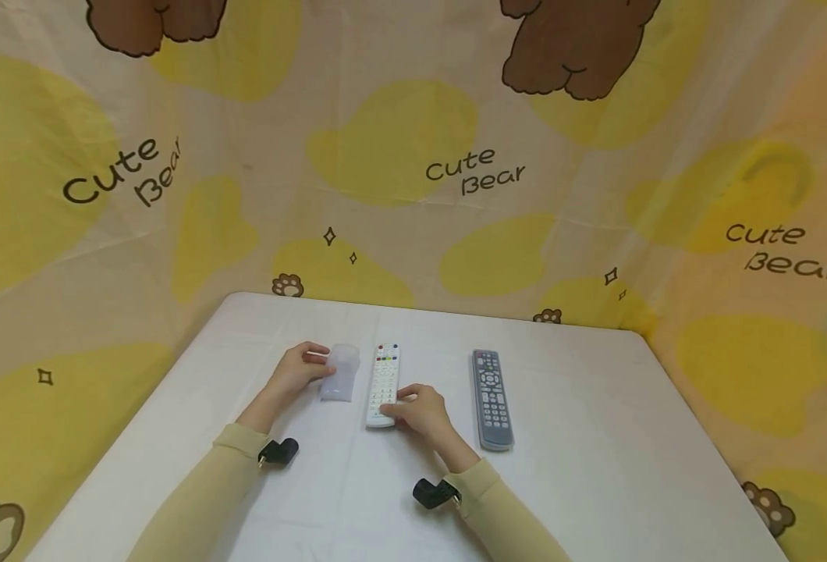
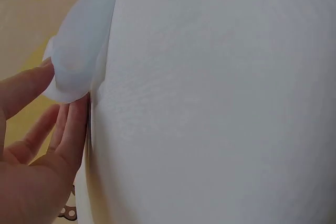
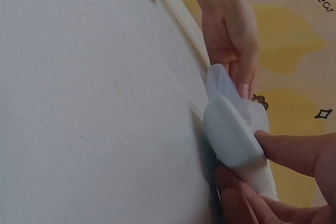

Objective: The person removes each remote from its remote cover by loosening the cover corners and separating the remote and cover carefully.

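My left hand [image 1: 299,369] pinches the near side of a translucent plastic sleeve [image 1: 342,375], thumb over it and fingers beneath in the left wrist view. To its right, my right hand [image 1: 424,410] grips the lower end of a white remote control [image 1: 384,378], with the thumb on its button face. The remote's rounded lower end [image 3: 228,132] faces the right wrist camera, tipped up from the table. A narrow gap separates sleeve and remote in the head view. The sleeve's outline looks flat and limp, with a rounded end [image 2: 73,77] towards the left wrist camera.
A grey remote control [image 1: 492,398] with light buttons lies to the right of my right hand on the white table [image 1: 596,437]. Behind the table hangs a printed bear curtain [image 1: 385,140]. Black wrist cameras [image 1: 278,451] sit at both cuffs.
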Demonstrator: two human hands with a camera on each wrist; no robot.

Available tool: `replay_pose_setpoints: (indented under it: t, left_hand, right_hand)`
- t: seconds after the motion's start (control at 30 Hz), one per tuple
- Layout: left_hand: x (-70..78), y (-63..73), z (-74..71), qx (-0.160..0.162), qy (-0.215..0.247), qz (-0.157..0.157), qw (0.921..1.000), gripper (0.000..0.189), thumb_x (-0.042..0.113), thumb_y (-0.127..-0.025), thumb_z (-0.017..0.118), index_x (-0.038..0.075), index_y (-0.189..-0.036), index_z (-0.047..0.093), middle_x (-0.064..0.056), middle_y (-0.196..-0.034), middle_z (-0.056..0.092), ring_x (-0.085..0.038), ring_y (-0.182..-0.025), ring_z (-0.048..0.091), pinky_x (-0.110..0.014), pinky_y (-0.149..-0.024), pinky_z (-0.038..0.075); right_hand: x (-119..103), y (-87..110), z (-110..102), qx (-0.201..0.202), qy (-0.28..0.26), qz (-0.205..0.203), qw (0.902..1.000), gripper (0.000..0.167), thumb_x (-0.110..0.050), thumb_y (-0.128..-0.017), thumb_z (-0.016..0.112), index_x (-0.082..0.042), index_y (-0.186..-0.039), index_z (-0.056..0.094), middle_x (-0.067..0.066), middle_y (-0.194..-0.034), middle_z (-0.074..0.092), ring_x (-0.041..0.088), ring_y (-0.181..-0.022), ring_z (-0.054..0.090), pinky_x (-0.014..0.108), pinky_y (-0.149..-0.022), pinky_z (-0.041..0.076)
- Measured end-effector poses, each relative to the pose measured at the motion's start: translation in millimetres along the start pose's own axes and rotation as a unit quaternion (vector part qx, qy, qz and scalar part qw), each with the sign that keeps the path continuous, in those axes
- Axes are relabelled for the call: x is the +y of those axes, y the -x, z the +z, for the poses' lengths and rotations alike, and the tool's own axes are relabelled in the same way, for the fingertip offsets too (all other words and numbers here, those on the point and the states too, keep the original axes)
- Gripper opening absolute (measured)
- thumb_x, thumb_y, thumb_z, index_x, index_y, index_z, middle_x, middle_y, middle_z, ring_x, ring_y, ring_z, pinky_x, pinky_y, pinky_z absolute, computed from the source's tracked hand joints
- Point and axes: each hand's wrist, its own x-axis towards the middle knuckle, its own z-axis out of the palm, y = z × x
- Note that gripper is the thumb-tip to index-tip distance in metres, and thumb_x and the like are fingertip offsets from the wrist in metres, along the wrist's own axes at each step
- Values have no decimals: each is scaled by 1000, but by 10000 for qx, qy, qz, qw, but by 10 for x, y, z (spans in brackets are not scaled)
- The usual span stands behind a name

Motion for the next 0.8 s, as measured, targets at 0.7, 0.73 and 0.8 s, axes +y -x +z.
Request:
replay_pose_setpoints:
  t: [0.7,0.73,0.8]
  left_hand:
    - [3,49,-14,-47,-13,49,10000,40,6,-83,70,-6,-118,55,-24,-116,60,-19,-94,64,-31,-81,55]
    - [7,52,-13,-48,-39,57,10000,40,6,-83,70,-6,-118,55,-24,-116,60,-19,-95,63,-31,-81,55]
    - [11,53,-11,-49,-55,60,10000,40,6,-83,70,-7,-117,55,-24,-116,60,-20,-95,63,-32,-81,55]
  right_hand:
    - [20,27,84,-223,-15,-161,9996,50,-28,-70,84,-3,-108,63,4,-59,68,9,-48,61,22,-50,51]
    - [20,24,86,-235,-7,-153,9996,50,-28,-70,84,-3,-109,63,4,-59,68,9,-48,61,22,-50,51]
    - [21,21,89,-251,13,-160,9996,50,-28,-71,83,-3,-109,63,4,-60,68,9,-49,61,22,-50,52]
